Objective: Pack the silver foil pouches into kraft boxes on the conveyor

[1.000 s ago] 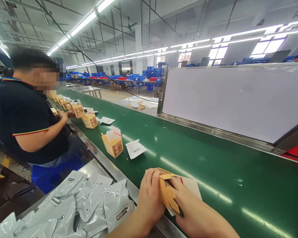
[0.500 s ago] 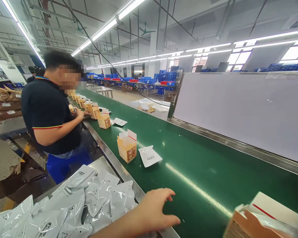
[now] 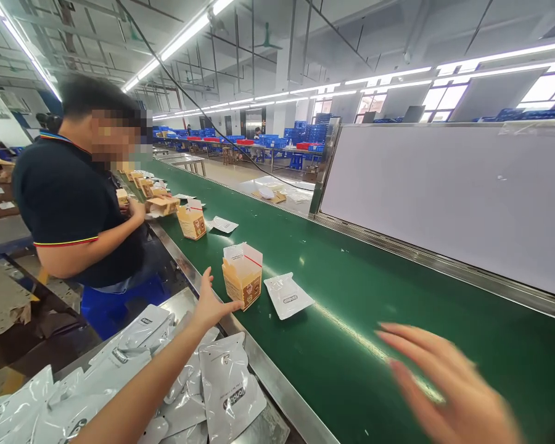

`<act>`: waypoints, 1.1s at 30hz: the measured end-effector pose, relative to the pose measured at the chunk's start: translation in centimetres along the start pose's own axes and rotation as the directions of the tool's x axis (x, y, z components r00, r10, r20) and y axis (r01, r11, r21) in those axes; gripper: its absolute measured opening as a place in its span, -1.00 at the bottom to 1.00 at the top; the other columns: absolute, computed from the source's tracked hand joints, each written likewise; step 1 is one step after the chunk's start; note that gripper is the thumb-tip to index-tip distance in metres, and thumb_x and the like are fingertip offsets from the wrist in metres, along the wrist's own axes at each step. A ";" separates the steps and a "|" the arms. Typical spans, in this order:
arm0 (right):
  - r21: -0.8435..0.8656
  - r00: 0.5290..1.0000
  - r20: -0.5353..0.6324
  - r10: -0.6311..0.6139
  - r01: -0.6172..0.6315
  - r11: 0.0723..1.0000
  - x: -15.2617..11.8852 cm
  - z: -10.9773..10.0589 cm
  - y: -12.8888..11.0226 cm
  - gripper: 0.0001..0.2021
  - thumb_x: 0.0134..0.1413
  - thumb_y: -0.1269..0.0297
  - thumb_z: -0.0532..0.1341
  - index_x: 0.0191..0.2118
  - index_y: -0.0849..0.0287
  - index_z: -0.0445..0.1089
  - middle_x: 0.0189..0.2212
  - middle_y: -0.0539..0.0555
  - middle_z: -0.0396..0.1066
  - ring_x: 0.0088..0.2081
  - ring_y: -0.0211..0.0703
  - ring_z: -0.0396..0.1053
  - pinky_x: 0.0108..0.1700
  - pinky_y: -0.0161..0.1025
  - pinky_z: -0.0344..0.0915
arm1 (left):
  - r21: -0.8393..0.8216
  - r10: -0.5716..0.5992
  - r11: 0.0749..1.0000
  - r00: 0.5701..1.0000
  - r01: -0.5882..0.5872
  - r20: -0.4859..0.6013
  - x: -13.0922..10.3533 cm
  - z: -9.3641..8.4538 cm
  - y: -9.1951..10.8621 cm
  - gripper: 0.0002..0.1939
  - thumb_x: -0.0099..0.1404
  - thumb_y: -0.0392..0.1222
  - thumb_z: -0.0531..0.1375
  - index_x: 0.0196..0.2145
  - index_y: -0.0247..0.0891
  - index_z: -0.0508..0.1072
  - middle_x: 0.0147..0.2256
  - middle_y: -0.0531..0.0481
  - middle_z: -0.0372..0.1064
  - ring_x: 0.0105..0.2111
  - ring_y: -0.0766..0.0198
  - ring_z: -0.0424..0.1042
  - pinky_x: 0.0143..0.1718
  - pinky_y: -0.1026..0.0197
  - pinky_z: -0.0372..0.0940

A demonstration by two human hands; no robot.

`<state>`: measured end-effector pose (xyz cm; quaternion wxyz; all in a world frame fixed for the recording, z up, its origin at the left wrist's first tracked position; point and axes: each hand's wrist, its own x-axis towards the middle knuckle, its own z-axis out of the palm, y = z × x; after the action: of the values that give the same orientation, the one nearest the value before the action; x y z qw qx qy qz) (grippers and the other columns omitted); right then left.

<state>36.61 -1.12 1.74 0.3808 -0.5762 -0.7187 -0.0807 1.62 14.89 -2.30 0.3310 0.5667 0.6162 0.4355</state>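
Note:
My left hand [image 3: 213,303] reaches out over the near edge of the green conveyor belt [image 3: 351,271], thumb and fingers spread around the near side of an open yellow-and-brown carton [image 3: 243,285]. The thumb tip is close to the carton's lower corner; whether it touches I cannot tell. The carton stands upright with its flaps up and a red strip on one flap. Just right of it a white pouch [image 3: 288,296] lies flat on the belt. My right hand [image 3: 444,382], a little blurred, hovers over the belt at the lower right, fingers apart and holding nothing.
White pouches [image 3: 134,357] are heaped on a metal table at the lower left. Farther along the belt stand another carton [image 3: 192,221] and a pouch [image 3: 224,224]. A co-worker [image 3: 74,197] sits at left, handling a carton [image 3: 161,206]. A white panel [image 3: 444,197] borders the far side.
My left hand has moved forward and left to the near carton. My right hand has come into view at the lower right, where a carton was visible before. The co-worker's carton is now tipped over.

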 end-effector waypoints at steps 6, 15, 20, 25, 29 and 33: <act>0.066 0.845 0.476 -0.245 0.243 0.968 7.7 13.4 0.0 -0.24 -0.25 0.58 0.36 0.14 -0.07 0.25 0.24 0.24 0.05 0.21 0.40 0.02 0.02 0.36 0.17 | -0.093 0.074 0.994 0.989 -0.062 0.129 0.2 3.9 1.1 0.00 -0.18 -0.20 0.38 0.14 -0.27 -0.07 0.04 -0.23 0.24 0.10 0.03 0.26 0.13 -0.02 0.16; 0.214 0.979 0.163 -0.122 0.085 0.973 7.2 13.2 3.0 -0.84 0.19 0.39 0.14 -0.11 0.18 0.38 -0.21 0.08 0.43 -0.26 -0.18 0.41 -0.23 -0.21 0.40 | -0.041 0.347 0.938 0.920 -0.345 0.182 -4.5 3.9 3.4 -0.32 -0.10 -0.45 0.18 0.03 -0.18 0.18 0.03 -0.05 0.26 0.08 0.10 0.24 0.15 -0.01 0.12; 0.387 0.953 -0.214 0.213 -0.117 0.915 4.1 6.4 1.7 -0.73 0.20 0.18 0.14 -0.02 0.10 0.22 -0.22 0.13 0.39 -0.27 -0.09 0.41 -0.36 -0.24 0.38 | 0.039 0.476 0.870 0.859 -0.491 0.189 -6.2 4.5 3.6 -0.29 -0.05 -0.48 0.14 0.07 -0.12 0.13 0.03 -0.03 0.26 0.05 0.14 0.27 0.11 0.01 0.20; 0.702 0.994 -0.107 0.006 0.071 0.709 3.7 0.6 -3.2 -0.90 0.16 0.23 0.19 -0.19 0.04 0.33 -0.16 0.11 0.34 -0.17 -0.10 0.39 -0.23 -0.21 0.41 | 0.025 0.487 0.862 0.842 -0.506 0.233 -7.6 5.5 4.4 -0.30 -0.06 -0.48 0.15 0.07 -0.13 0.14 0.02 -0.04 0.29 0.04 0.13 0.31 0.08 -0.02 0.25; 0.473 0.991 -0.026 -0.129 0.126 0.872 4.4 0.9 -4.5 -0.91 0.14 0.38 0.20 -0.23 0.07 0.40 -0.28 0.04 0.41 -0.28 -0.20 0.38 -0.32 -0.33 0.36 | 0.022 0.594 0.794 0.783 -0.608 0.185 -8.8 6.1 4.6 -0.30 -0.02 -0.49 0.11 0.10 -0.17 0.12 0.07 -0.10 0.25 0.09 0.12 0.27 0.11 -0.04 0.23; 0.024 0.966 -0.032 -0.255 0.256 0.966 3.3 3.0 -5.6 -0.79 0.15 0.54 0.07 -0.29 0.14 0.41 -0.33 -0.01 0.47 -0.29 -0.11 0.23 -0.28 -0.23 0.28 | 0.138 0.708 0.683 0.697 -0.717 0.115 -9.8 7.5 4.5 -0.29 -0.04 -0.51 0.07 0.11 -0.21 0.11 0.09 -0.16 0.23 0.12 0.07 0.23 0.12 -0.10 0.22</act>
<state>30.11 1.29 3.55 0.3856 -0.4721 -0.7825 -0.1271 11.59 6.38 -2.10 0.1014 0.7990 0.3738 0.4600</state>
